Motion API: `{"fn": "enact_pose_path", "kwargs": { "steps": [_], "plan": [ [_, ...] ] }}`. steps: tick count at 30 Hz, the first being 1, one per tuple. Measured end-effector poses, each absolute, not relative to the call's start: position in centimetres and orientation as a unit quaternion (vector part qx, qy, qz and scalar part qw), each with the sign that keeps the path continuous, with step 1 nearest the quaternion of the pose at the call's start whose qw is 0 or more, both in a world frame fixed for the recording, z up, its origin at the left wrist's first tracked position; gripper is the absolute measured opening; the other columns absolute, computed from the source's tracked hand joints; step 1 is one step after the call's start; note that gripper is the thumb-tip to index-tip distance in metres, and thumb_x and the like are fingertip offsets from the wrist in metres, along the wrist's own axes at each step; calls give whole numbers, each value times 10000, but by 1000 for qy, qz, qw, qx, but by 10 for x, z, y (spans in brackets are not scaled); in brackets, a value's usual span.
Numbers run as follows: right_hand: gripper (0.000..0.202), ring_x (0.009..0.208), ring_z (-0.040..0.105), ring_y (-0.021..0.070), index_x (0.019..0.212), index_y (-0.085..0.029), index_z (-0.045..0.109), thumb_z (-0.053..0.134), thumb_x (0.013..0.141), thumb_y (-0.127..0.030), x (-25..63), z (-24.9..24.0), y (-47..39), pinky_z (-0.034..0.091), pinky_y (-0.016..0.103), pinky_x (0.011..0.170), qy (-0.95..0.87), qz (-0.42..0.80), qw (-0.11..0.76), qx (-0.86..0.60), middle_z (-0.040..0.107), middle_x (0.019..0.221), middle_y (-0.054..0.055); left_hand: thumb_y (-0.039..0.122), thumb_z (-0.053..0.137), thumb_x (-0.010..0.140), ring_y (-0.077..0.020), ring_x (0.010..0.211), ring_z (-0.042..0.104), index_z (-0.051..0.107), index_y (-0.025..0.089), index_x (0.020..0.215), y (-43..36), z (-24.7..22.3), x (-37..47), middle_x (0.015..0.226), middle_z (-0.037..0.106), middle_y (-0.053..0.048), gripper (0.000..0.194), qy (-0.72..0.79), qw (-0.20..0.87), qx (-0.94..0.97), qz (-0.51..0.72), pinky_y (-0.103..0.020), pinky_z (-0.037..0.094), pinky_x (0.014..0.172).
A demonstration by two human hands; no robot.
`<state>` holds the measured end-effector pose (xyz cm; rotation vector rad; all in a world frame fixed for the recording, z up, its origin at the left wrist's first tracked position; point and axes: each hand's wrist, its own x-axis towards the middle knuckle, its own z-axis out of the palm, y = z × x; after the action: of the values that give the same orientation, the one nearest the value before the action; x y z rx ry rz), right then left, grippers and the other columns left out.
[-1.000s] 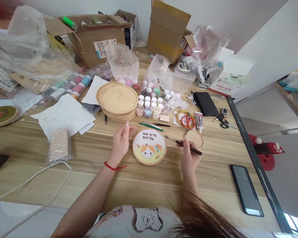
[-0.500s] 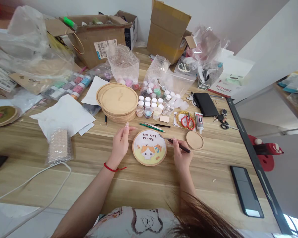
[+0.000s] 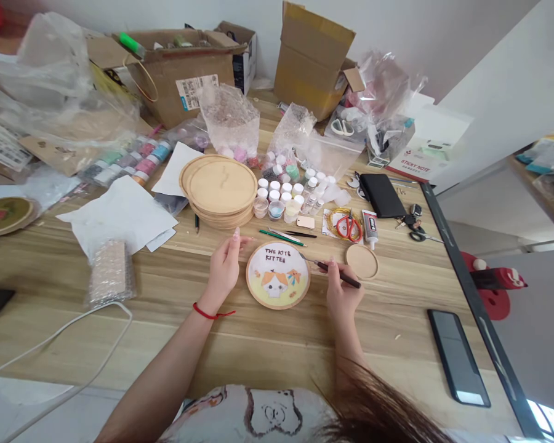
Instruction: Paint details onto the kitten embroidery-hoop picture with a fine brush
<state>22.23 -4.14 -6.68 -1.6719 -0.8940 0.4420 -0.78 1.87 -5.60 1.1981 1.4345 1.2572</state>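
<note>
A round wooden-rimmed plate (image 3: 278,275) lies on the table, with dark lettering above an orange and white cat on a yellow ground. My right hand (image 3: 344,289) grips a dark-handled tool (image 3: 338,274) whose thin metal tip reaches the plate's upper right edge. Left of the plate, my left hand (image 3: 226,264) rests on its side with fingers apart and nothing in it. A small empty wooden dish (image 3: 361,262) sits just beyond my right hand. Green and black slender tools (image 3: 282,237) lie behind the plate.
Behind stand stacked wooden plates (image 3: 219,187) and white-lidded jars (image 3: 286,187). Red scissors (image 3: 349,226) and a glue tube (image 3: 370,229) lie back right, a phone (image 3: 458,357) front right. White paper (image 3: 117,215) and a bubble-wrapped pack (image 3: 111,271) are at left; cardboard boxes (image 3: 189,74) stand behind.
My right hand and the dark-handled tool have shifted slightly right, drawing the tip toward the plate's edge. My left hand and the plate have stayed put.
</note>
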Motion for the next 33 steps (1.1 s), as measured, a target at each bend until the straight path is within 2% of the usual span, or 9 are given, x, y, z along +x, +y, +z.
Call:
{"fn": "enact_pose_path", "kwargs": {
  "steps": [15,21,27,33],
  "plan": [
    [457,635,703,225,707,-157,698,655,778,-606,222,-62,-41,533,350,676,-351,195,567,-719,727,676,77,645,424,904,-249,993,660,704,169,878,19,-58,-9,1013,733,-113,553,577,437,471,504,-359,527,861],
    [410,594,690,214,710,-151,696,672,783,-554,222,-59,-40,534,360,690,-329,207,598,-700,726,651,64,628,432,907,-244,957,672,701,165,846,20,-58,-8,979,740,-112,540,580,437,463,508,-364,533,841],
    [324,572,643,178,695,-155,678,696,761,-472,231,-68,-34,510,309,591,-264,252,677,-639,704,653,41,583,444,919,-187,725,656,666,180,691,33,-66,-15,754,724,-70,514,620,323,447,559,-300,519,699],
    [346,518,542,121,741,-171,647,641,778,-515,242,-76,-13,445,263,509,-270,296,694,-598,635,649,2,584,439,921,-122,386,461,598,208,580,43,-66,-18,416,495,24,532,644,288,437,558,-259,379,451]
  ]
}}
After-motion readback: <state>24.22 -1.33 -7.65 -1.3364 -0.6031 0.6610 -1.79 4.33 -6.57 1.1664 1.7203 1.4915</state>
